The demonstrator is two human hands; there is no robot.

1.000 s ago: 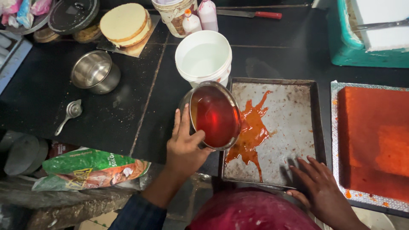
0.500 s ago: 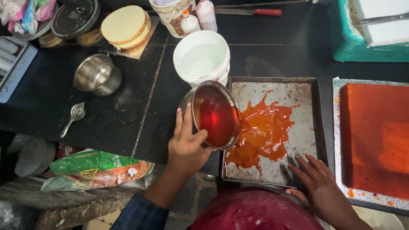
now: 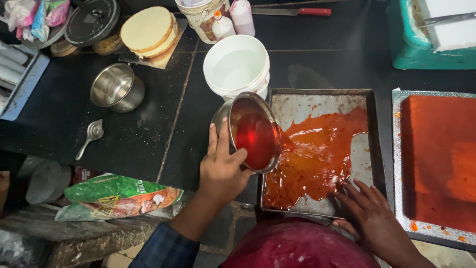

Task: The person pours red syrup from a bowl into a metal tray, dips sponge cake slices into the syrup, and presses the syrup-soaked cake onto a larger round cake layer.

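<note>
Steel pot [image 3: 248, 131] — tilted over the near-left corner of the metal tray [image 3: 369, 97], red-orange syrup [image 3: 312, 164] spreading across the tray's floor. Left hand [image 3: 223, 166] wraps closed around the pot's outer wall. Right hand [image 3: 369, 211] — fingers spread flat, gripping nothing, on the tray's near edge. White bucket [image 3: 237, 67] just behind, on the dark desk [image 3: 148, 129]; red slab [image 3: 439, 159] at right.
</note>
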